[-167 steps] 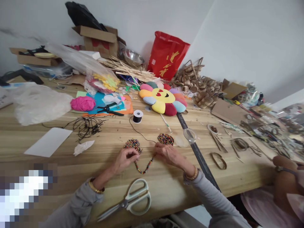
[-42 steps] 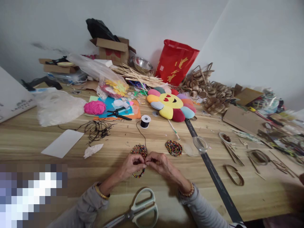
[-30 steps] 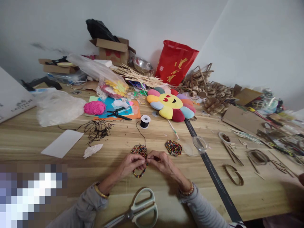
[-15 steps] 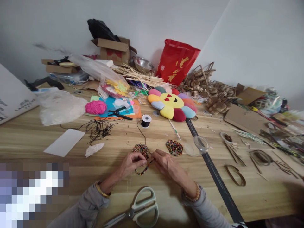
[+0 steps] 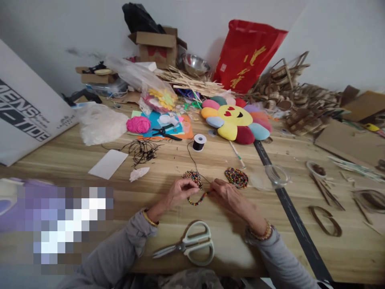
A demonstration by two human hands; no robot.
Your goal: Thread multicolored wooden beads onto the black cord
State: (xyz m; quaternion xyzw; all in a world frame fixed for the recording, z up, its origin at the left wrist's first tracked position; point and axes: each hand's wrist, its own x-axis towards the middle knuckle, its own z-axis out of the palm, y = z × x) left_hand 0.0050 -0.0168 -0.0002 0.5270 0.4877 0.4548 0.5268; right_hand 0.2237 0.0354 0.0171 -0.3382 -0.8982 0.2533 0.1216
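Right hand (image 5: 230, 196) had fingers clamped on the bead string (image 5: 197, 202), left hand's (image 5: 183, 192) tips close, grip unclear, string sagging mid-desk (image 5: 240, 253) toward the front edge; light tension probably kept the cord (image 5: 195, 165) snag-free.

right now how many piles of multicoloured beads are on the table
2: one bead pile beyond the left hand, partly hidden by it; a second bead pile beyond the right hand. Others may be hidden.

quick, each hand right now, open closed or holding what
Left hand: curled at the beaded strand; its grip cannot be told.
Right hand: closed, pinching the beaded strand.
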